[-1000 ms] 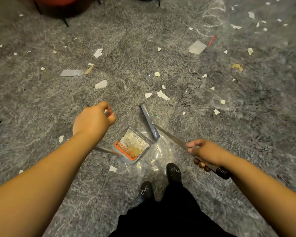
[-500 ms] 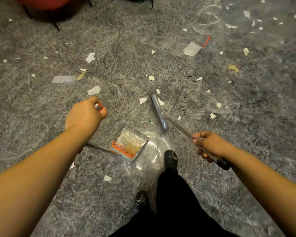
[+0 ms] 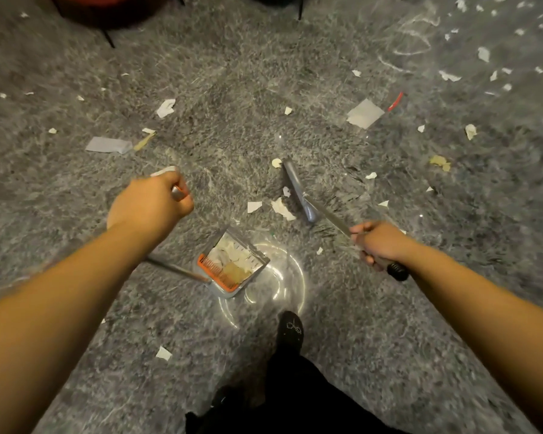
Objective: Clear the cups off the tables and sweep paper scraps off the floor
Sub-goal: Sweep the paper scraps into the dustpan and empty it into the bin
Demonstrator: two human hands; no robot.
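**Light scraps, stiff tools: hold the handles, not the paper**

The left hand [image 3: 149,203] is curled round the dustpan [image 3: 232,264] handle; the right hand [image 3: 380,244] clamps the broom [image 3: 298,192] shaft near its black end. Paper scraps [image 3: 282,208] lie on the grey floor [image 3: 389,355] just beside the broom head, others scattered towards its far edges. They look featherlight and likely to flutter, so short, low strokes suit them

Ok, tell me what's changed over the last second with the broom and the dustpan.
The broom head has swung out, away from the dustpan and the feet, and now lies just beyond a few paper scraps between it and the pan. The person has stepped forward. Unchanged: the right hand grips the broom handle, the left hand the dustpan's handle, and the pan holds its scraps.
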